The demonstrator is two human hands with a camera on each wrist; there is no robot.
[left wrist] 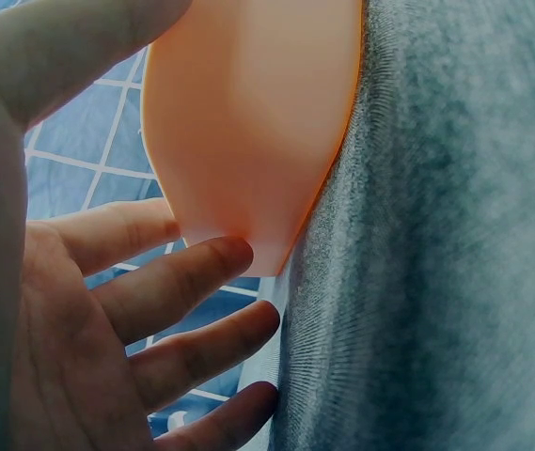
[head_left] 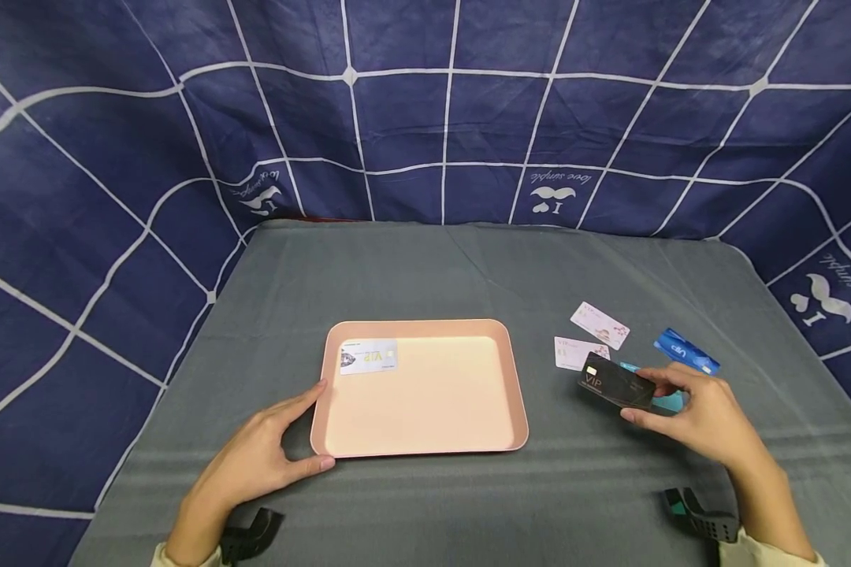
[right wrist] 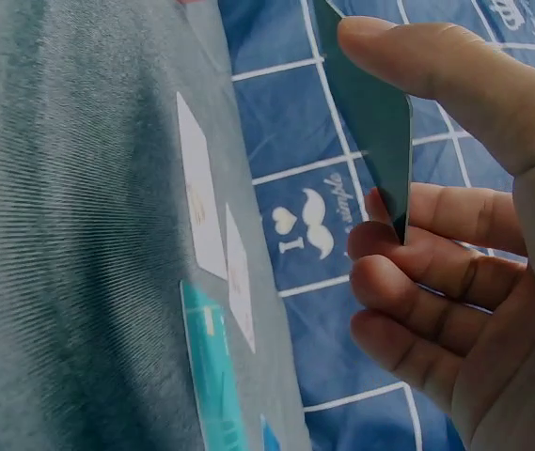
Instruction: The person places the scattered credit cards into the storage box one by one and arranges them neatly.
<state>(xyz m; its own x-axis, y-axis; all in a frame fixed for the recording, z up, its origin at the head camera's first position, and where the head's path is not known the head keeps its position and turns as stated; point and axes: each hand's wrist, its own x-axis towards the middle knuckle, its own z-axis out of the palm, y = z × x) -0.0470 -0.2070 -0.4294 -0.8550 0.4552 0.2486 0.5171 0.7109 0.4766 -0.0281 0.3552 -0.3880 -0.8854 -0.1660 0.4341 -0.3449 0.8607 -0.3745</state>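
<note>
The left hand (head_left: 255,461) lay open with straight fingers against the near left corner of the pink tray (head_left: 425,449), thumb at its front rim and forefinger along its left edge, and a white card (head_left: 368,357) lay in the tray's far left corner with the rest of its floor bare. The right hand (head_left: 705,417) pinched a black card (head_left: 615,383) between thumb and fingers, holding it just above the grey tablecloth (head_left: 425,268) to the right of the tray, with a wide strip of cloth between card and tray rim. Behind it lay two white cards (head_left: 600,324), a blue card (head_left: 686,351) and a teal card (head_left: 670,402), partly hidden by the hand, all well inside the table's right edge.
</note>
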